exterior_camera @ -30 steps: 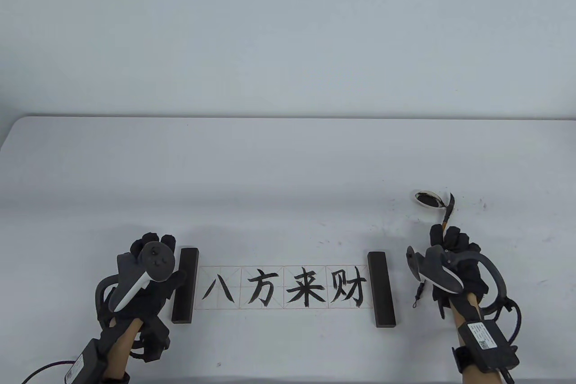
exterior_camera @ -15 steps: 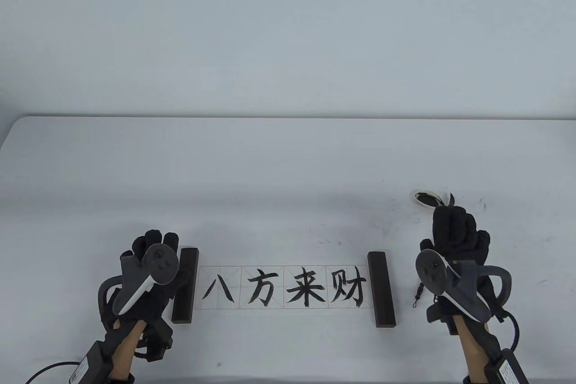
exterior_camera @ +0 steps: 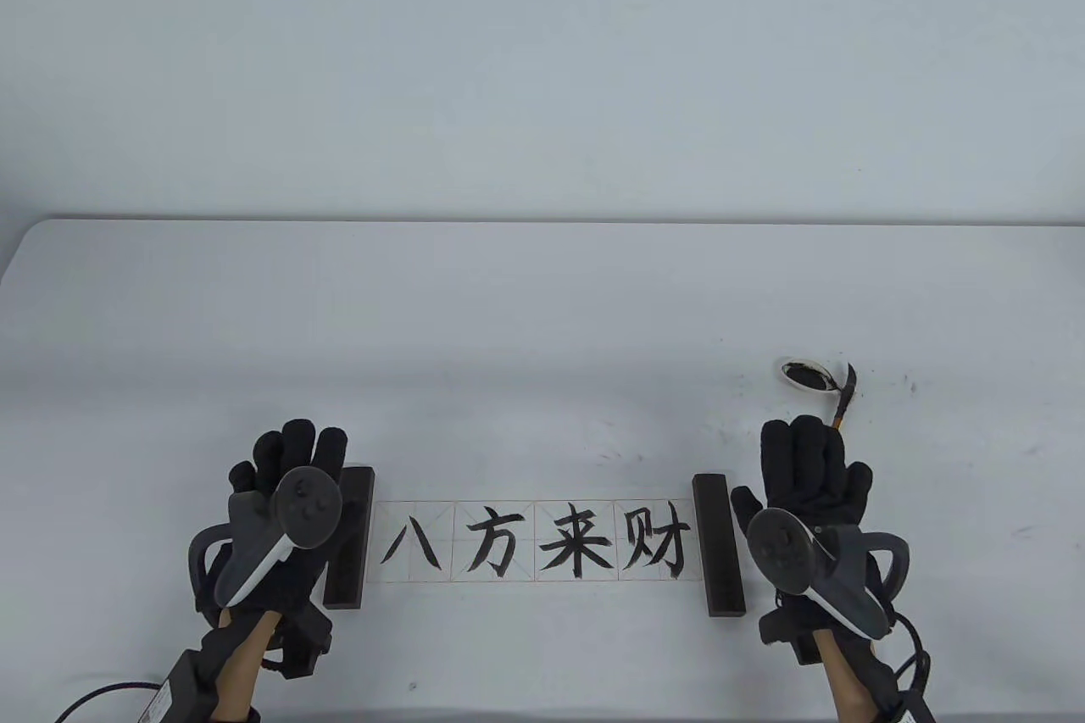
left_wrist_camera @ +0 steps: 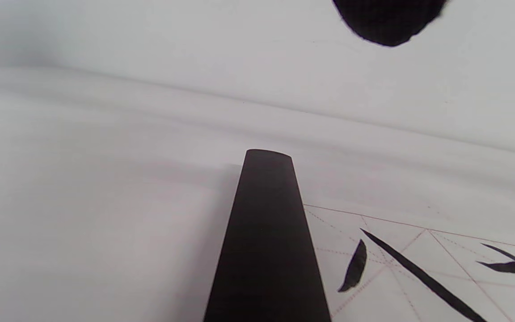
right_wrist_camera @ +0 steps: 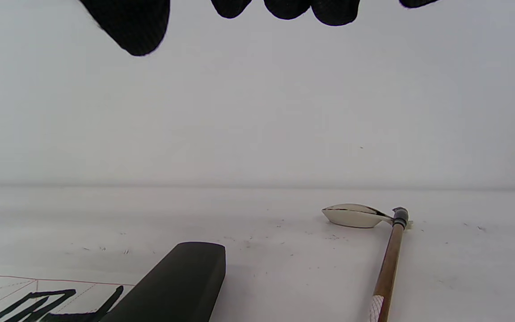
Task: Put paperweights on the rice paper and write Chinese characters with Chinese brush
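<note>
Rice paper [exterior_camera: 542, 541] is lying flat on the white surface [exterior_camera: 542, 316], near the front edge, w/ four black characters [exterior_camera: 534, 545] written across its red grid.

Two dark paperweights are sitting on its short ends: L paperweight [exterior_camera: 347, 536] on the left end, R paperweight [exterior_camera: 719, 545] on the right end, both lying lengthwise front-to-back.

L hand [exterior_camera: 284, 520] is hovering over/just beside the L paperweight, partly covering it in table view. Its fingers [exterior_camera: 297, 443] are lying straight & together, pointing away from the person, gripping nothing. Left wrist view is showing the weight's far end clear of the glove; contact w/ the weight: can't tell.

R hand [exterior_camera: 805, 503] is sitting just right of the R paperweight, thumb close to the weight's right edge; touching or not, can't tell. Its fingers [exterior_camera: 801, 443] are stretched out straight, holding nothing. Right wrist view: fingertips [right_wrist_camera: 137, 27] are hanging in the air well above the surface.

Brush [exterior_camera: 842, 397] is lying on the surface beyond the R hand's fingertips, inked tip resting at the small white ink dish [exterior_camera: 801, 374]. Handle is running back under the R hand.

Ink specks [exterior_camera: 911, 384] are showing on the surface around the dish.
</note>
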### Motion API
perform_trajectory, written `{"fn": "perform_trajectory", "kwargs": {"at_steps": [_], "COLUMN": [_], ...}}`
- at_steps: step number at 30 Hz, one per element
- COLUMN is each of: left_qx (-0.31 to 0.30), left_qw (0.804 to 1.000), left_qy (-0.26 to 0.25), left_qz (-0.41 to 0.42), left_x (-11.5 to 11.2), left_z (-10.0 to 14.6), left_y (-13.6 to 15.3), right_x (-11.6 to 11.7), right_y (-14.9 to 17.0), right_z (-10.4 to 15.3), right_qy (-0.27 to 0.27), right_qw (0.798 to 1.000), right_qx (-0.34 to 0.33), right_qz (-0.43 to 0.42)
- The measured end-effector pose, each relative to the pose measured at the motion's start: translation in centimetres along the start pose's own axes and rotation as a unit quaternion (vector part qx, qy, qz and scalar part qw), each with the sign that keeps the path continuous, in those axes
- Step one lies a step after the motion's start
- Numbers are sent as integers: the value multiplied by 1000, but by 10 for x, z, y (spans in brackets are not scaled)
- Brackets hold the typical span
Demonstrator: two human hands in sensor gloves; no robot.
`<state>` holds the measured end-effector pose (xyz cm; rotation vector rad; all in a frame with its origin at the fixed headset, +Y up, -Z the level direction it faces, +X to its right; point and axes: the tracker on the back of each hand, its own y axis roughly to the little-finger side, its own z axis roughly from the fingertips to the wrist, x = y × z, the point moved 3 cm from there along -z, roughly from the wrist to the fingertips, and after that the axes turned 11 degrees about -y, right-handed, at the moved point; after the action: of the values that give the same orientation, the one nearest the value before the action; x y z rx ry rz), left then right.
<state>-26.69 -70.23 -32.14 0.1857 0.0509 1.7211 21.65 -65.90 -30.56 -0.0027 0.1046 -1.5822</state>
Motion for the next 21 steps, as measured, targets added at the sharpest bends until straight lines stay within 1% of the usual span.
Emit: {"fn": "perform_trajectory", "kwargs": {"at_steps": [6,21], "left_qx": [-7,-11], "left_qw": [1000,1000], "left_qy": [-6,10], "left_qz": [17,25], "left_x": [-2,-11], "left_z": [-1,-3], "left_y": [-1,-1], "right_x": [6,10], "right_y": [0,-2], "right_z": [-2,-1], "right_qy": [-7,-5], "right_qw": [1000,1000], "right_qx": [-3,-10], "right_qz": [9,8]}}
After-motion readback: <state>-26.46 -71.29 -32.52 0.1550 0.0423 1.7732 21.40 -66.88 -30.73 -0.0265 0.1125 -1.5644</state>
